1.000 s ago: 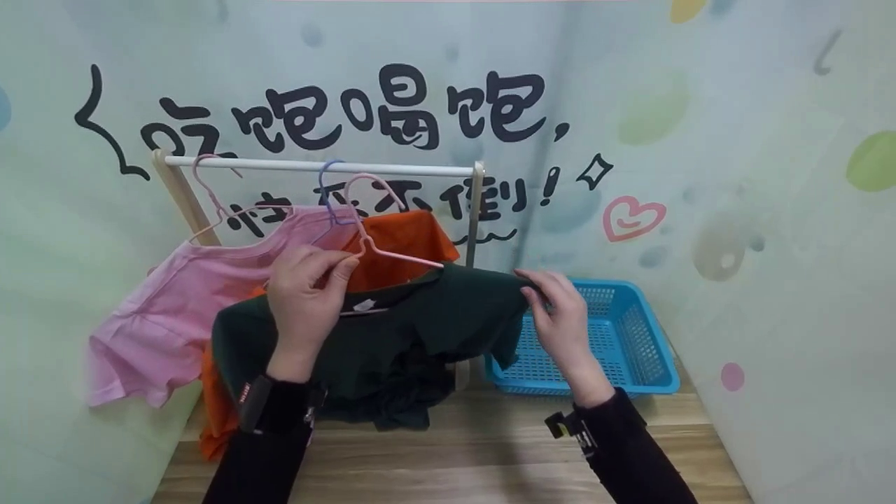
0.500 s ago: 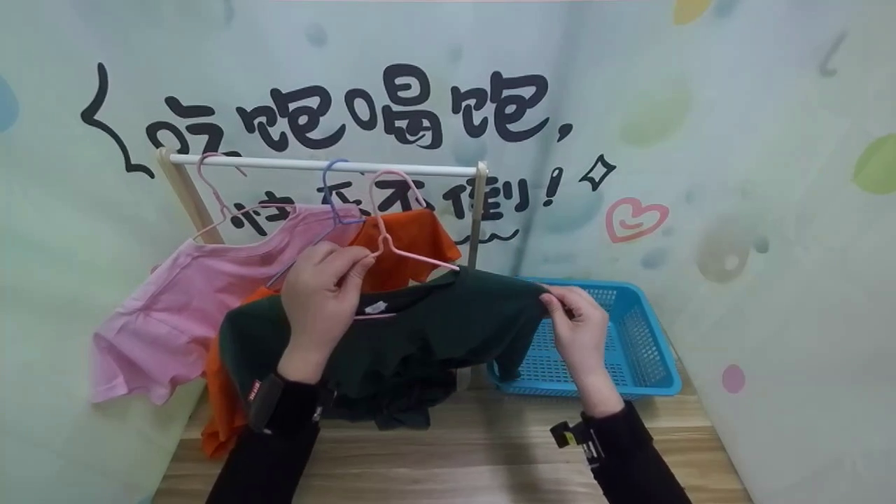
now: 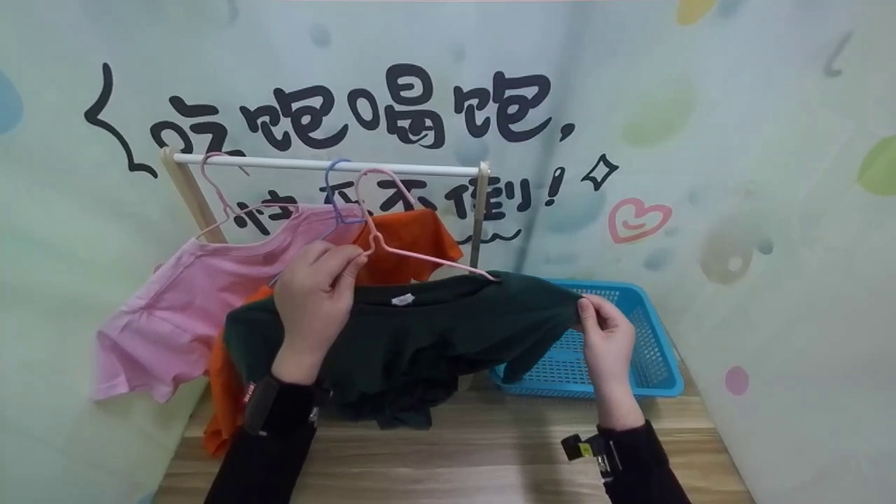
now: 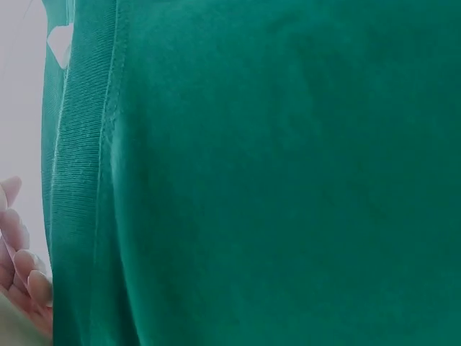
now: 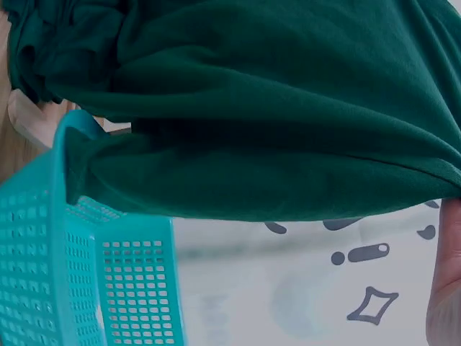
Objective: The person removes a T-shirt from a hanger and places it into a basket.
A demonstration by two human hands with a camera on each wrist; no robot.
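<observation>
A dark green shirt (image 3: 406,336) hangs bunched between my hands, its neckline and white label facing up. My left hand (image 3: 318,301) pinches a pink hanger (image 3: 434,259) just below its hook. The hanger's right arm runs down to the shirt's right shoulder, its tip showing at the collar. With thumb and fingers my right hand (image 3: 609,339) pinches the right sleeve and draws it out to the side. In the left wrist view the green cloth fills most of the frame, with fingers (image 4: 21,252) at the left edge. The right wrist view shows the thumb (image 5: 448,270) at the sleeve.
Behind stands a rack with a white bar (image 3: 280,164) and wooden posts. On it hang a pink shirt (image 3: 168,315) on a pink hanger and an orange shirt (image 3: 402,241) on a blue hanger (image 3: 334,189). A blue basket (image 3: 654,336) stands at right on the wooden table (image 3: 448,469).
My right hand has moved right and down, taking a pinch on the sleeve and stretching it outward. My left hand and the pink hanger have shifted slightly right, then partly back; the hanger's right tip shows now.
</observation>
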